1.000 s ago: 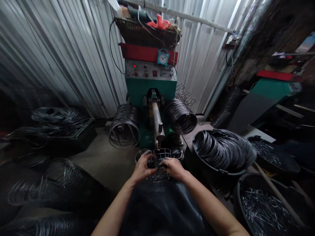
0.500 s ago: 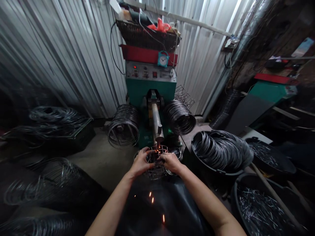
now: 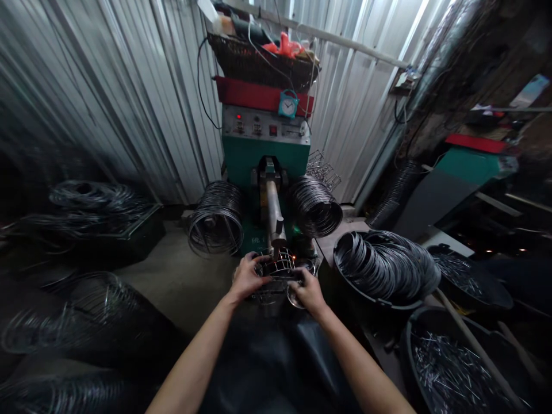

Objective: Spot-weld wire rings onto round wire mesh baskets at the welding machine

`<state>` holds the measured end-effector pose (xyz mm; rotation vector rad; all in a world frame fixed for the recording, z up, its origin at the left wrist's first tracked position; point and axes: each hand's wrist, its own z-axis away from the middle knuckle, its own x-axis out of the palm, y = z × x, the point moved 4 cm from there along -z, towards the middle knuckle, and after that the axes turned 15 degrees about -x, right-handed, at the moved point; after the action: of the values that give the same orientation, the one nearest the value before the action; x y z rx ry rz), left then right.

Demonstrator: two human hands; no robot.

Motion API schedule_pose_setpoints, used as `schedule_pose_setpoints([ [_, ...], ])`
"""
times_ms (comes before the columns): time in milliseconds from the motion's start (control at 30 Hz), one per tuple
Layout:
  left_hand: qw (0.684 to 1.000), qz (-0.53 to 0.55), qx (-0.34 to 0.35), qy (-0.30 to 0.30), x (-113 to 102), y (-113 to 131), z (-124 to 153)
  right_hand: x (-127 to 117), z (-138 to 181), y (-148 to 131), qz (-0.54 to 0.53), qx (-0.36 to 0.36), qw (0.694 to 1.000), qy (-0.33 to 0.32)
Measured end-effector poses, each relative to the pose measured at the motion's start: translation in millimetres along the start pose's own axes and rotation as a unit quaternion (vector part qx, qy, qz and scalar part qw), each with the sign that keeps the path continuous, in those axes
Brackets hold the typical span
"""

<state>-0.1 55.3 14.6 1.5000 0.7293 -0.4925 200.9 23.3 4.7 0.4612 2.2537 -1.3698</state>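
Basket of thin grey metal wire, round and gridded [image 3: 282, 265], is held at six o'clock from the middle of the view, right at the tip of a pale cylindrical metal arm [image 3: 275, 213]; whether the two touch cannot be told. One small orange spark [image 3: 294, 257] is seen at the basket's right edge. At seven o'clock, the basket's left side is gripped by the bare left hand [image 3: 247, 280], its thumb and fingers half curled. At five o'clock, the bare right hand [image 3: 309, 292] is seen loosely curled, fingertips at the basket's right edge; whether the wire is gripped there cannot be told. At twelve o'clock, the arm is backed by a green metal machine [image 3: 241, 152], on which a turquoise alarm clock [image 3: 288, 105] is mounted. The arm is flanked by grey wire coils, one on the left at nine o'clock [image 3: 215, 221], another at three. Towards four o'clock, looped grey wire [image 3: 392, 267] is heaped in a round black tub [image 3: 388, 305]; beyond it, cut metal rods [image 3: 452, 368] are piled.
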Motion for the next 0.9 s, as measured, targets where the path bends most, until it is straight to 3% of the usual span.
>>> schedule_pose_setpoints([
  [100,1.0,-0.017,-0.008,0.016,-0.2,-0.4,-1.4,6.5,54.5,37.3,-0.094,0.129,0.987,0.016],
  [200,0.999,-0.006,-0.033,0.006,2.3,-6.4,-11.5,19.5,105.0,65.6,-0.175,0.281,0.944,-0.002],
  [267,0.999,0.003,-0.039,0.003,4.2,-10.4,-19.7,24.0,124.9,73.5,-0.224,0.333,0.916,0.003],
  [400,0.999,-0.001,-0.045,0.009,6.1,-14.6,-29.6,21.7,133.5,75.3,-0.297,0.343,0.89,0.032],
  [633,1.0,0.013,-0.022,0.017,5.7,-14.6,-33.3,20.9,132.9,75.0,-0.334,0.36,0.867,0.082],
  [767,0.999,0.037,-0.014,-0.01,6.9,-8.2,-39.6,20.7,141.8,66.6,-0.408,0.388,0.82,0.106],
  [900,0.998,0.055,-0.025,-0.022,0.9,-13.9,-31.3,20.2,148.7,52.9,-0.492,0.401,0.768,0.087],
])
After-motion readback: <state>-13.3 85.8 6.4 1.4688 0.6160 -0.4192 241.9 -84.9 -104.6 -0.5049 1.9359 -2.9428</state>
